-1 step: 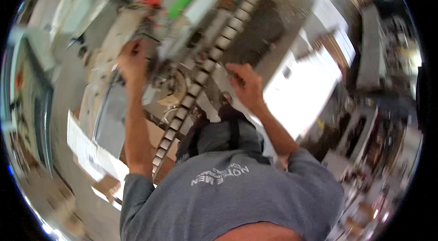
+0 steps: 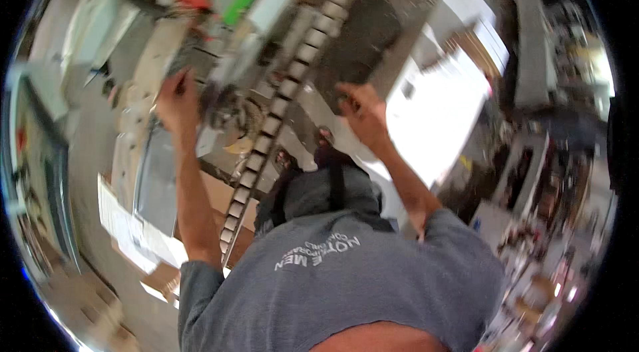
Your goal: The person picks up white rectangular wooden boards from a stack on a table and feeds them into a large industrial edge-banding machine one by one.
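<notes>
Both hands are being raised to a blurred machine, seen from the head camera.
The left hand (image 2: 176, 100) is being closed, fingers curled, on a dark part at the machine's (image 2: 229, 62) left edge; the right hand (image 2: 363, 112) is being held loosely curled just beside a segmented metal rail (image 2: 283, 95) running diagonally between the hands; whether it is pinching anything cannot be told; a white sheet (image 2: 436, 119) is lying to the right.
</notes>
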### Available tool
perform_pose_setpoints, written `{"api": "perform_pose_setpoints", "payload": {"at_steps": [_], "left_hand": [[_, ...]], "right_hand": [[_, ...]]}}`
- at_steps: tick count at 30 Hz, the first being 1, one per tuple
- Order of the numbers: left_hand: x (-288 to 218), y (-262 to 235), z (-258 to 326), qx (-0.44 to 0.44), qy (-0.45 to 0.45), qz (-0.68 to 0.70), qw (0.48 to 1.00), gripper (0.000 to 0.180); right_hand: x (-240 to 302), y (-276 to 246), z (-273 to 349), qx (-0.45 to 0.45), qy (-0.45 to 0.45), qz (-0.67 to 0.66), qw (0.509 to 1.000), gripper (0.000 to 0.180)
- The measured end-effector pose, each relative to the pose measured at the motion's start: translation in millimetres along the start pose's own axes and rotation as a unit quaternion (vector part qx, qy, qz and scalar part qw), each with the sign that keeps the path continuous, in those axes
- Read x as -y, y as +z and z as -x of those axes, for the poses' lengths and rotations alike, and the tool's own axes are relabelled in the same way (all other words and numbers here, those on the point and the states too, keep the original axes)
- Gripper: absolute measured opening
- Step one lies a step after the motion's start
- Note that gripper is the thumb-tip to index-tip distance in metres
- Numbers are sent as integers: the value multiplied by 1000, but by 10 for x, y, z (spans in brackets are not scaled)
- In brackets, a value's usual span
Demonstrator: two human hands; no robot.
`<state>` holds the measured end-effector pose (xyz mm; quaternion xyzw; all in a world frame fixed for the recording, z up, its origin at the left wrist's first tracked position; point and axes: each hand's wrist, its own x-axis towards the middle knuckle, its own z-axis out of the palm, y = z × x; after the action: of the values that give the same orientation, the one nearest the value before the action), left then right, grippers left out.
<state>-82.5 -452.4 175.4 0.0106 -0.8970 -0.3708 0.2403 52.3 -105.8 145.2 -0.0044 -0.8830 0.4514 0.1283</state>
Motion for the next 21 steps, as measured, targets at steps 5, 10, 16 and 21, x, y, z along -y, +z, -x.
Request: {"api": "perform_pose_setpoints", "payload": {"at_steps": [5, 10, 16, 21], "left_hand": [[-14, -343, 843, 19, -15, 13, 1000, 13], [-68, -235, 1222, 59, -41, 37, 997, 14], [-310, -212, 1391, 58, -59, 55, 995, 13], [-383, -453, 1498, 4, -83, 85, 993, 11]], "right_hand": [[-1063, -1239, 432, -40, 33, 304, 951, 46], [-1653, -1652, 724, -2, 125, 372, 920, 63], [-2044, -1704, 657, 15, 114, 352, 929, 46], [-1272, -1520, 451, 14, 5, 305, 952, 39]]}}
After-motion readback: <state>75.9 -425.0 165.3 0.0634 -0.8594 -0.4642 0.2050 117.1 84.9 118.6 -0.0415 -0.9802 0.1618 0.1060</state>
